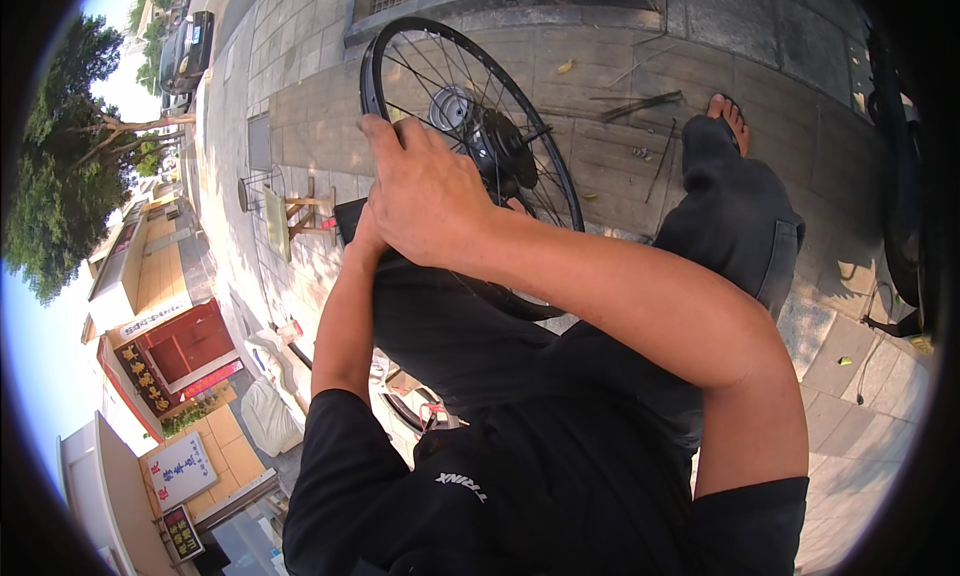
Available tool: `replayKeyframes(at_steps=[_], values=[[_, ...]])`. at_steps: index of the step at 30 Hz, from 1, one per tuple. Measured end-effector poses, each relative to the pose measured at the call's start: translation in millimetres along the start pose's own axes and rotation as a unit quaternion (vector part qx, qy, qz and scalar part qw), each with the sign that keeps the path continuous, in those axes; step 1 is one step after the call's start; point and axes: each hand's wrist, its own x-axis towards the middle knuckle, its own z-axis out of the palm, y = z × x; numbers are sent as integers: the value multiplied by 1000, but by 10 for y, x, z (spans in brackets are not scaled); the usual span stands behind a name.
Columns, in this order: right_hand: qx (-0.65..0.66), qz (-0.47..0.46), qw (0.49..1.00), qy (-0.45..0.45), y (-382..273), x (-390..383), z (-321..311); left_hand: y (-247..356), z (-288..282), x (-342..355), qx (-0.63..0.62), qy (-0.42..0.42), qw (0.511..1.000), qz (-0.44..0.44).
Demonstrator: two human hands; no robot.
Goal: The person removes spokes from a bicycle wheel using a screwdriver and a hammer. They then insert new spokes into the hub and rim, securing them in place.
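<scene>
Steadying the spoked wheel (470,136) at upper centre of the frame: our right hand (425,191) curls over its black rim, fingers together. We cannot tell our left hand's (362,238) fingers, hidden behind. We judge a firm, even grip best.

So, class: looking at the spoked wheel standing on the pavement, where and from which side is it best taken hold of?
Probably the black rim at the top of the wheel, from above. It stands upright on its edge, so the top arc is clear, while spokes and the bulky hub crowd the middle. The right hand already rests there; the left hand is hidden behind it.
</scene>
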Motion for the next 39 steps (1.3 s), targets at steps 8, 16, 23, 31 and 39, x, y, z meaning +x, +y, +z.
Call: replayKeyframes(at_steps=[8,16,23,31,39], values=[[-4,0,1000,-15,-13,-18,0,-504,-22,-149,268,-22,943,196],[-8,-12,1000,-4,29,-5,14,-647,-245,-274,-16,31,998,-50],[-10,-32,999,-11,-4,-150,166,-861,-390,-263,-315,168,928,-103],[-24,-64,996,-49,3,-439,308,-33,-288,-56,-285,267,918,69],[-18,-79,996,-38,14,-572,399,539,64,-144,-410,239,869,143]])
